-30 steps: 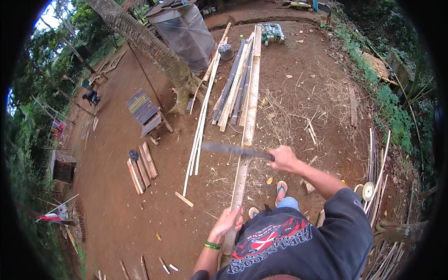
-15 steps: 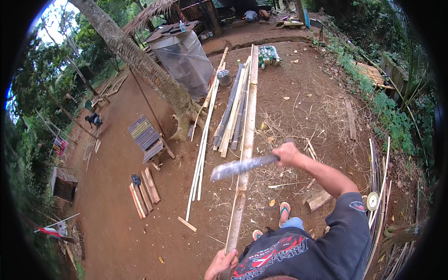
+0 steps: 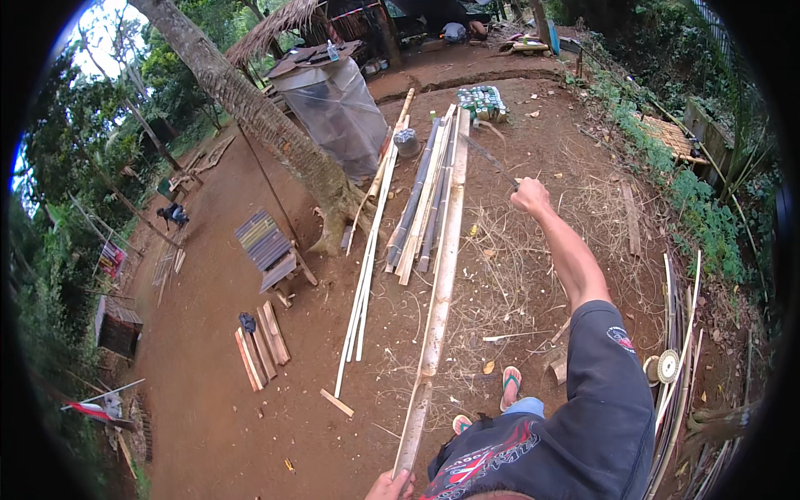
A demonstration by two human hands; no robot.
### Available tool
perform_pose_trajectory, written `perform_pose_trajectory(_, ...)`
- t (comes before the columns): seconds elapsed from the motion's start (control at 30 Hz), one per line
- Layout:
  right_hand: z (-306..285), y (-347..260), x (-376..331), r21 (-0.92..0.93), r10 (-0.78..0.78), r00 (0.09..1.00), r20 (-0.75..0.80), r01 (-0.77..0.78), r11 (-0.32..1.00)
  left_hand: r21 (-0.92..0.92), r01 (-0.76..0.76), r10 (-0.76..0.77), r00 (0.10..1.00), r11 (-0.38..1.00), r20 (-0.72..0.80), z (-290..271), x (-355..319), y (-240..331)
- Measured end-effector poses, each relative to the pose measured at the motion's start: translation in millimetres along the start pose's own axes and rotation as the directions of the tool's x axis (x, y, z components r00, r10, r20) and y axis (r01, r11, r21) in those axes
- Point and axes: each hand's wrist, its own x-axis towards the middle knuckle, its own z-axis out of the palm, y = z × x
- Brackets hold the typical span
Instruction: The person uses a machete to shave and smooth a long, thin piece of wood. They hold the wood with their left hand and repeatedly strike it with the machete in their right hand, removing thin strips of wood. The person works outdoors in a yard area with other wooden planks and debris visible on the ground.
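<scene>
A long split bamboo pole (image 3: 441, 308) runs away from me, its pale inner face upward. Around its near end my left hand (image 3: 390, 485) is closed, at the lower edge. With the arm stretched far forward, my right hand (image 3: 531, 196) grips a machete (image 3: 493, 161). Its blade slants forward and left, the tip close to the pole's far end; whether they touch I cannot tell. Near that tip curls a pale brown strip (image 3: 493, 127). Left of the pole lie dark and pale bamboo lengths (image 3: 408, 200) and long thin pale strips (image 3: 360, 308).
Shavings litter the dirt right of the pole. A tree trunk (image 3: 275, 125) leans at the left, beside a slatted wooden chair (image 3: 265, 242). Short planks (image 3: 265, 346) lie nearer. Green bottles (image 3: 483, 102) stand beyond. More poles (image 3: 679, 350) line the right. Distant people (image 3: 173, 215) crouch or bend.
My right hand has moved forward and slightly right with the machete. Its blade has swung from across the pole's middle to near the far end. The left hand has shifted slightly down, still on the pole.
</scene>
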Motion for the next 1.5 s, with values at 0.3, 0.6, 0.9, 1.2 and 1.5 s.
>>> perform_pose_trajectory(0.3, 40.4, -25.8, -218.6, 0.162, -0.375, 0.803, 0.462, 0.339, 0.927, 0.019, -0.032, 0.03, 0.993, 0.999, 0.11, -12.3, 86.7, 13.2)
perform_pose_trajectory(0.6, 39.1, -13.6, -238.0, 0.162, -0.765, 0.633, 0.12, 0.748, 0.644, 0.051, -0.164, 0.153, 0.973, 0.985, 0.171, -6.5, 100.4, 51.0)
perform_pose_trajectory(0.9, 43.1, -34.4, -242.5, 0.157, -0.842, 0.485, 0.236, 0.836, 0.526, -0.042, -0.228, 0.231, 0.963, 0.973, 0.136, -11.0, 96.2, 63.3)
perform_pose_trajectory(1.2, 46.7, -68.9, -257.0, 0.177, -0.869, 0.405, 0.285, 0.868, 0.463, -0.172, -0.23, 0.246, 0.966, 0.958, 0.083, -9.4, 97.5, 60.9)
perform_pose_trajectory(1.5, 56.7, -81.4, -236.6, 0.193, -0.841, 0.456, 0.293, 0.833, 0.519, -0.157, -0.184, 0.199, 0.977, 0.97, 0.082, -32.3, 70.6, 31.8)
